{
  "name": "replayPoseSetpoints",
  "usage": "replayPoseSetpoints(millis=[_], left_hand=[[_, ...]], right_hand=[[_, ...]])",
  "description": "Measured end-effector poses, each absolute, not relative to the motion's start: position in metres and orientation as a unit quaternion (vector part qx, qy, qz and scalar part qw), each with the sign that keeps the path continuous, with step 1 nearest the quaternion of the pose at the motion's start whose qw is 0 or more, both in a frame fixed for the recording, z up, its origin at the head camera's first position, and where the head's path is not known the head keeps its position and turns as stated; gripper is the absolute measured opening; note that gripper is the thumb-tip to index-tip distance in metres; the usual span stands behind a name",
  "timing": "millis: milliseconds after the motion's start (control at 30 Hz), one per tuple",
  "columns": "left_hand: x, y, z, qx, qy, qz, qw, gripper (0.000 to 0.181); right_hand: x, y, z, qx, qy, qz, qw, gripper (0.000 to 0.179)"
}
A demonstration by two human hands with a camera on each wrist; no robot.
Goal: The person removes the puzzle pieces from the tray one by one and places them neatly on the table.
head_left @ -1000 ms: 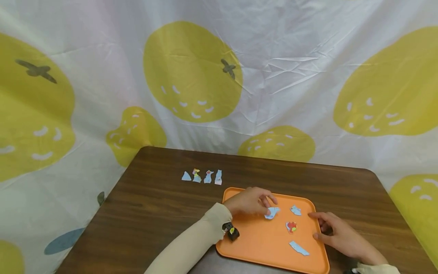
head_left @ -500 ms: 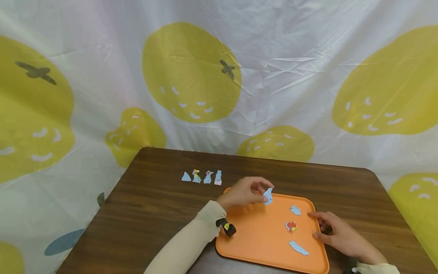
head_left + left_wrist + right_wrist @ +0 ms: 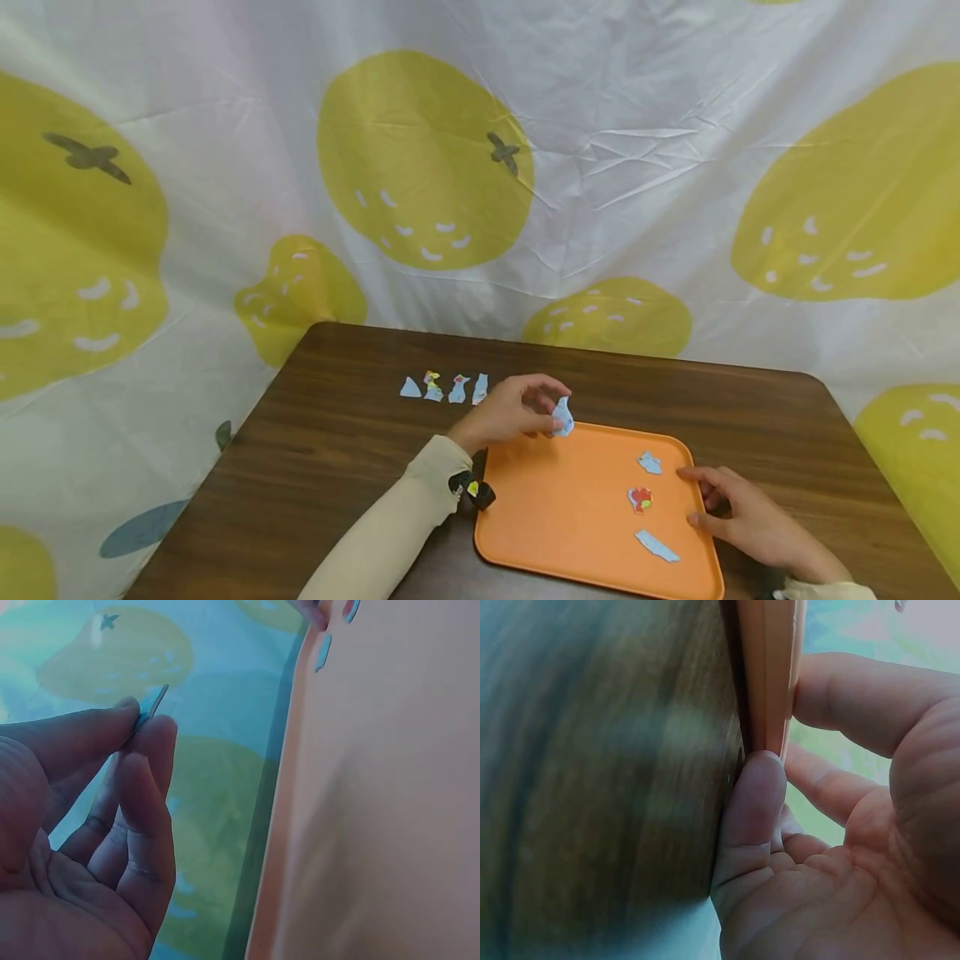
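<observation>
My left hand (image 3: pixel 513 410) pinches a light blue card piece (image 3: pixel 563 417) with irregular edges between thumb and fingertips. It is raised over the far left part of the orange tray (image 3: pixel 555 517). In the left wrist view the card piece (image 3: pixel 159 700) shows nearly edge-on, mostly hidden by the fingertips. Three pieces lie along the tray's right side: a small blue one (image 3: pixel 649 463), a red one (image 3: pixel 641 500) and a long blue strip (image 3: pixel 657 547). My right hand (image 3: pixel 750 521) touches the tray's right rim with thumb and forefinger; in the right wrist view the thumb (image 3: pixel 759 799) presses its outer edge.
On the brown wooden table (image 3: pixel 360 467), beyond the tray's far left corner, stretches a row of several similar pieces, among them a triangle (image 3: pixel 410 387) and a yellow-and-blue piece (image 3: pixel 432 387). A fruit-print curtain (image 3: pixel 585 200) hangs behind the table.
My left hand has picked the blue card piece up off the tray and carried it left and away from me, turning it upright. The right hand stays at the rim.
</observation>
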State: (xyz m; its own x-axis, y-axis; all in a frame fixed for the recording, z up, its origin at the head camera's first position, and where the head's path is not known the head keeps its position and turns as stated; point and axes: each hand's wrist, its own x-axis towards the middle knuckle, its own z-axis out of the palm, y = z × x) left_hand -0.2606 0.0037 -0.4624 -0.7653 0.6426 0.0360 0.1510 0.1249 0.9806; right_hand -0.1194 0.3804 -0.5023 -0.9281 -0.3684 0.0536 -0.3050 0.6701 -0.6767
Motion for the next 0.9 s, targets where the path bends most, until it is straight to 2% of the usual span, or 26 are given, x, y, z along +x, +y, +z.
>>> replayPoseSetpoints(millis=[167, 367, 667, 900], left_hand=[[-0.262, -0.018, -0.456, 0.267, 0.723, 0.603, 0.205, 0.043], [-0.265, -0.043, -0.454, 0.248, 0.733, 0.608, 0.179, 0.043], [-0.269, -0.071, -0.458, 0.224, 0.730, 0.624, 0.164, 0.045], [-0.275, -0.099, -0.463, 0.214, 0.737, 0.621, 0.161, 0.050]], right_hand=[[-0.118, 0.380, -0.504, -0.184, 0.914, -0.360, 0.035, 0.050], [-0.118, 0.379, -0.506, -0.182, 0.917, -0.356, 0.017, 0.049], [-0.119, 0.379, -0.503, -0.182, 0.916, -0.355, 0.034, 0.049], [-0.118, 0.378, -0.504, -0.188, 0.919, -0.345, 0.026, 0.049]])
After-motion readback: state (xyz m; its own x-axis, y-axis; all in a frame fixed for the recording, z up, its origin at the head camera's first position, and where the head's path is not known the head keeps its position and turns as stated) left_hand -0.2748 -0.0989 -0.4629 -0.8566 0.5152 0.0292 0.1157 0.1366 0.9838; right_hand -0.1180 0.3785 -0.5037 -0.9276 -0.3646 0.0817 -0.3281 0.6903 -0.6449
